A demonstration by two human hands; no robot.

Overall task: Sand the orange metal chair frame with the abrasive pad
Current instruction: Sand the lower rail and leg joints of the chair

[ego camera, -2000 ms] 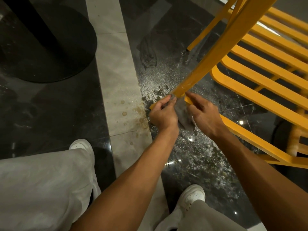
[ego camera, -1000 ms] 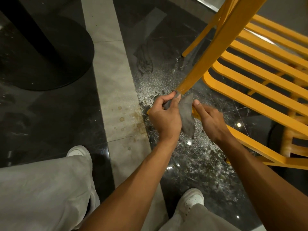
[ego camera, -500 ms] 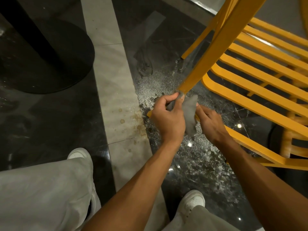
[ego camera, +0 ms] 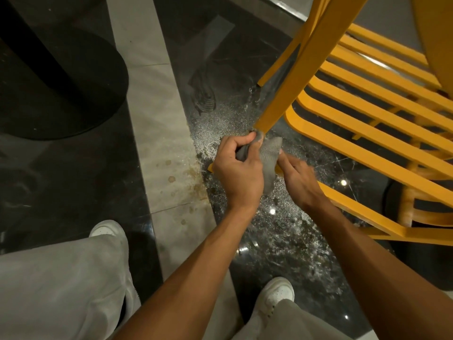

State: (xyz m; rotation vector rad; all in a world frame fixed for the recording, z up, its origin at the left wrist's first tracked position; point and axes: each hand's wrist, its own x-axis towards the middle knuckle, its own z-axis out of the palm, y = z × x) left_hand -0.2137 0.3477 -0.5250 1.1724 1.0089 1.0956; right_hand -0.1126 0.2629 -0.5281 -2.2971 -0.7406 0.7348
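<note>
Since 0.5 s ago we note little change: our left hand (ego camera: 239, 171) stays clenched on the grey abrasive pad (ego camera: 269, 159), pinching it at the lower end of the slanted bar of the orange chair frame (ego camera: 306, 65); the pad's loose flap hangs between both hands. Our right hand (ego camera: 297, 177) has slid slightly under the flap; it looks blurred and we cannot tell its grip. Surroundings: a black round table base (ego camera: 63, 84) far left, 2 white shoes (ego camera: 277, 294). Surface: glossy dark floor (ego camera: 282, 231) dusted with pale grit, crossed by a stained grey stone strip (ego camera: 157, 133).
</note>
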